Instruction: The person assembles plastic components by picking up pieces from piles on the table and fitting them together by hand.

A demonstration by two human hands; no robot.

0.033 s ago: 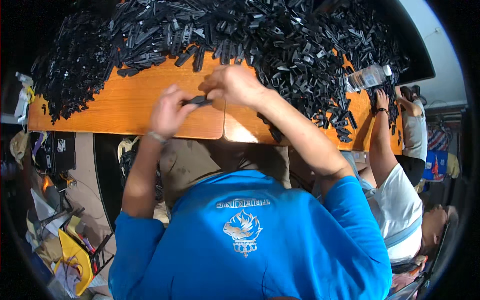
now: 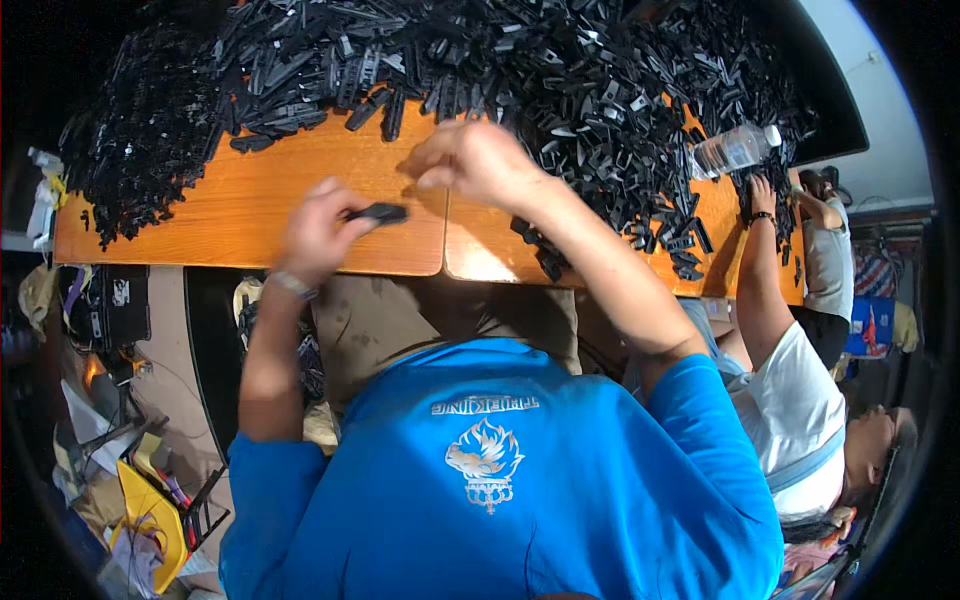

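Observation:
A small, slim black plastic part (image 2: 378,214) is pinched between the thumb and fingers of my left hand (image 2: 318,228), just above the wooden table. To its right my right hand (image 2: 475,165) hovers, slightly blurred, apart from that part. Its thumb and fingers are spread with a gap, and nothing shows between them. Beyond both hands lies a heap of long black plastic parts (image 2: 300,75). Smaller black clip-like parts (image 2: 590,130) are piled to the right of my right hand.
A clear plastic bottle (image 2: 735,152) lies on the right-hand pile. Close by, a co-worker's hand (image 2: 762,195) rests at the parts. Very small black pieces (image 2: 140,130) cover the left end of the table (image 2: 300,190). A yellow chair (image 2: 150,520) stands at lower left.
My left hand has drawn slightly left with the black plastic part, and my right hand has come away from it. The part now shows more fully.

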